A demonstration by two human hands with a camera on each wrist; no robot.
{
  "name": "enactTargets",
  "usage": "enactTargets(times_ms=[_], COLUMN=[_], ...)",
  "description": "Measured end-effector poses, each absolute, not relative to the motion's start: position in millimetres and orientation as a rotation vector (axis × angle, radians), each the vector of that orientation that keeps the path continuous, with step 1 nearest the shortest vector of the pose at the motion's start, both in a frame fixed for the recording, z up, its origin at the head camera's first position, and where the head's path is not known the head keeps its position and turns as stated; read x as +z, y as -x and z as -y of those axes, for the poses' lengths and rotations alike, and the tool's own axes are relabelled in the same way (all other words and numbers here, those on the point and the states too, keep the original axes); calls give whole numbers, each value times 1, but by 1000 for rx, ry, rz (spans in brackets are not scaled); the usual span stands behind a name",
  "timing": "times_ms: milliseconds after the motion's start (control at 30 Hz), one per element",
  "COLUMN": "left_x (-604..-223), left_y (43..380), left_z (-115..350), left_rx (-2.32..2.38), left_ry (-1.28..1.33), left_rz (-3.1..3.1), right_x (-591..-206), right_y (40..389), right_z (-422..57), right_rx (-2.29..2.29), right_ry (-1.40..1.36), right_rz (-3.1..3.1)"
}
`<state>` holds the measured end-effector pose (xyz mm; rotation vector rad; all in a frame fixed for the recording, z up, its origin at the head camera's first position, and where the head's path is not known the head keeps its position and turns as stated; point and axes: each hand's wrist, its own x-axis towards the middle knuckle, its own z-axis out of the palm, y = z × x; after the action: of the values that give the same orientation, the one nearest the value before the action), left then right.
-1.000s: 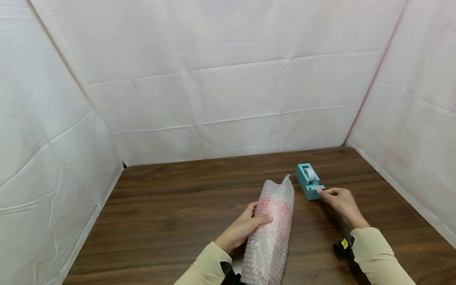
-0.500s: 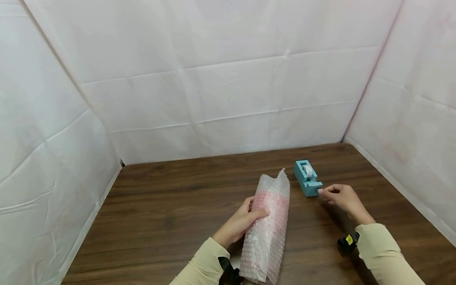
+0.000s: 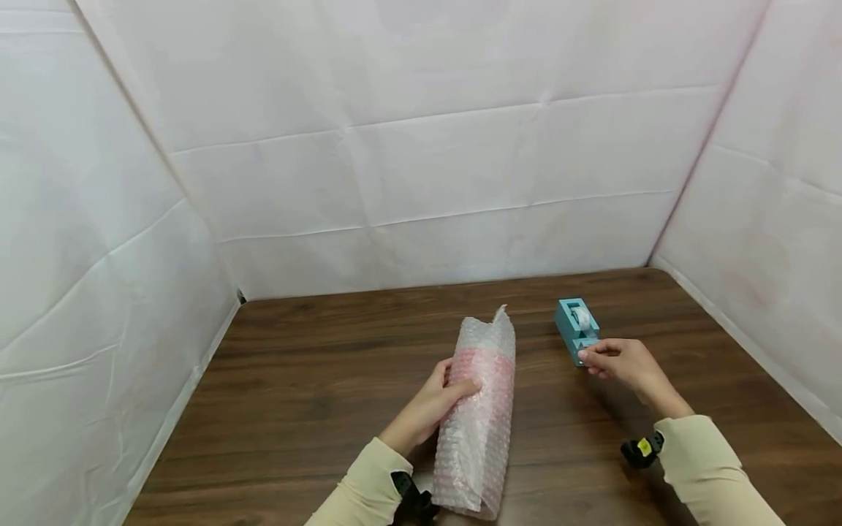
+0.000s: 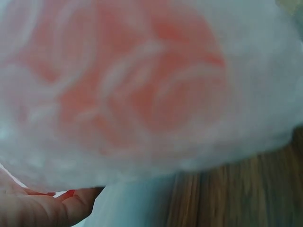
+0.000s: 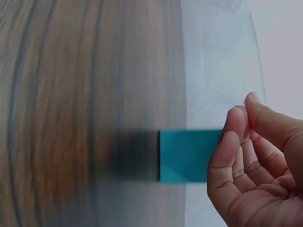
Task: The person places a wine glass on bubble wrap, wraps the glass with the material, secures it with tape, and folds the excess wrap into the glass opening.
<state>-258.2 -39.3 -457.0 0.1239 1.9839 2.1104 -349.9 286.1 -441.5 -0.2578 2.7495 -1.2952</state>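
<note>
My left hand (image 3: 430, 405) grips the side of a bubble-wrapped roll (image 3: 479, 438), its thumb laid across the top. Pink or red shows through the wrap, and one ragged end points away from me. Close up in the left wrist view, the bubble wrap (image 4: 156, 94) hides most of that hand. Over the front end of a light blue tape dispenser (image 3: 569, 329), my right hand (image 3: 628, 369) pinches thumb against fingers. A thin clear edge of tape (image 5: 244, 100) shows at those fingertips. The white tape roll (image 3: 582, 317) sits in the dispenser.
The dark brown wooden table (image 3: 316, 394) has white sheeting (image 3: 421, 175) hung behind it and on both sides. A piece of something white (image 3: 424, 481) shows partly beneath the bubble-wrapped roll, near my left wrist.
My right hand has come away from the dispenser's cutting edge and now hovers in front of its near end. The left hand has shifted the bubble-wrapped roll left, away from the dispenser.
</note>
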Motion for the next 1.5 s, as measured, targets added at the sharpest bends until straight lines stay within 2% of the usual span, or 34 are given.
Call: enactTargets(times_ms=[600,900,1500], left_x=[-460,-462,-467], left_y=[250,244,242], left_z=[68,77,74], left_rx=[2164,2197,2234], left_ry=[-38,25,44], left_rz=[-2051,-2106,-2095], right_x=[-413,-406,-405], right_y=[341,332,321], right_z=[-214,-173,-106], right_rx=[-1255,-1324,-1332], right_ry=[652,911,1212], right_rz=[-2729,-2609,-2520])
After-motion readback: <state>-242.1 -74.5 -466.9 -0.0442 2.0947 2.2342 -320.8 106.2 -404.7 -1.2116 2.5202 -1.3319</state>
